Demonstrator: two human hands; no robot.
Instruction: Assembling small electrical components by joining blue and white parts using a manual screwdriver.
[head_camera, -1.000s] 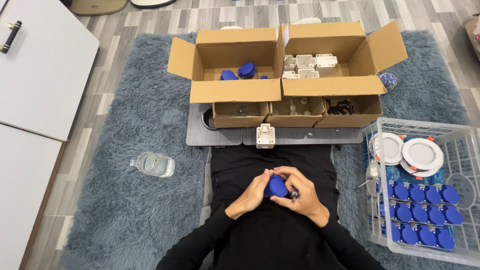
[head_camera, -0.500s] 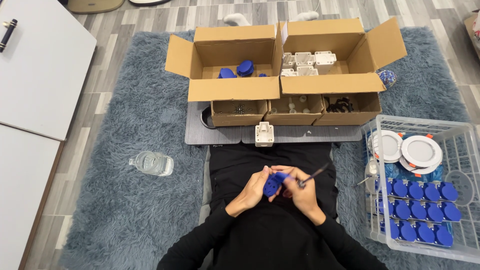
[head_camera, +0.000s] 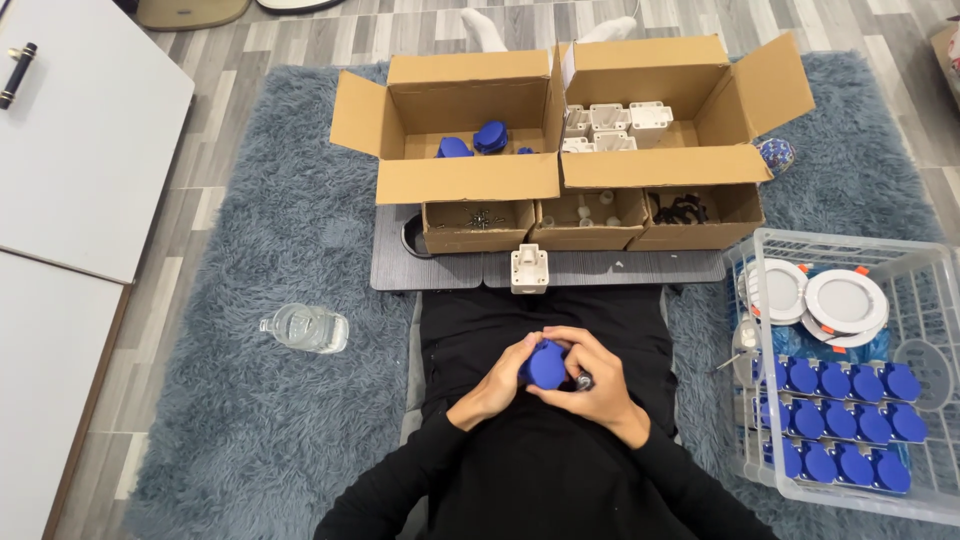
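I sit on a rug with both hands together over my lap. My left hand (head_camera: 497, 381) cups a small blue plastic cap (head_camera: 546, 364) from the left. My right hand (head_camera: 590, 384) closes over the same cap from the right, with the dark tip of a thin tool (head_camera: 583, 381) showing between its fingers. A white square plastic block (head_camera: 529, 268) stands on the grey board (head_camera: 600, 268) just beyond my hands.
Two open cardboard boxes sit ahead: the left box (head_camera: 465, 150) holds blue caps, the right box (head_camera: 660, 125) white blocks. Three small boxes (head_camera: 590, 215) hold tiny parts. A wire basket (head_camera: 850, 380) at right holds blue caps and white round lamps. A water bottle (head_camera: 305, 328) lies left.
My right hand, which had lifted away with the thin tool pointing right, has come back onto the blue cap. My left hand kept its hold.
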